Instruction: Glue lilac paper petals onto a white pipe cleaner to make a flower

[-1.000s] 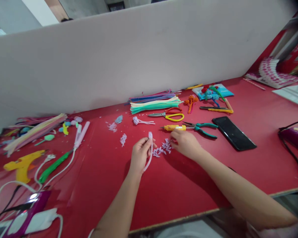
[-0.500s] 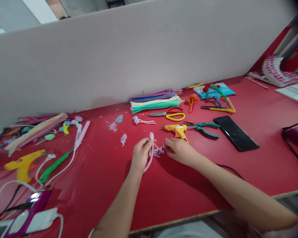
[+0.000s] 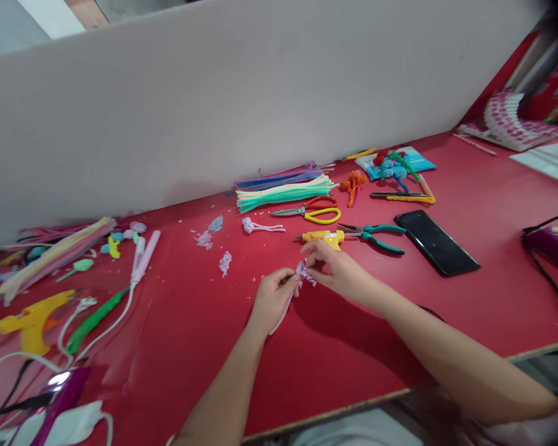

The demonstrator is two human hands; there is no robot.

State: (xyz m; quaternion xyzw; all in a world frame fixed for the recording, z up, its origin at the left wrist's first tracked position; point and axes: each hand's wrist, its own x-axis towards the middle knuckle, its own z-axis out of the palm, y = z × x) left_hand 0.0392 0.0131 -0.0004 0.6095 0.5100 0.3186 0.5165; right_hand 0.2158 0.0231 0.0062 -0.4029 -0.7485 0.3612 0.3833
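Observation:
My left hand point(image 3: 273, 297) is closed on a folded pale lilac pipe cleaner point(image 3: 283, 316); its looped top rises past the thumb and its tail hangs below the palm. Close by on the right, my right hand point(image 3: 335, 272) has its fingers curled at that top end, thumb bent in. Anything between those fingertips is too small to make out. Beneath the fingers lies a little heap of lilac clippings point(image 3: 310, 280), partly covered. A yellow glue gun point(image 3: 323, 236) lies just beyond my right hand, which hides part of it.
Scissors point(image 3: 323, 215), teal-handled pliers point(image 3: 384, 229) and a black phone point(image 3: 437, 243) lie beyond and to the right. Bundled pipe cleaners point(image 3: 283, 195) run along the partition point(image 3: 242, 99). At left are a second glue gun point(image 3: 35, 322), a pink straightener-like tool point(image 3: 145, 257) and cords.
My left hand has tilted the pipe cleaner's top rightward over the clippings. My right hand has come in to that end, its fingers lifting and spreading somewhat. The view has shifted slightly.

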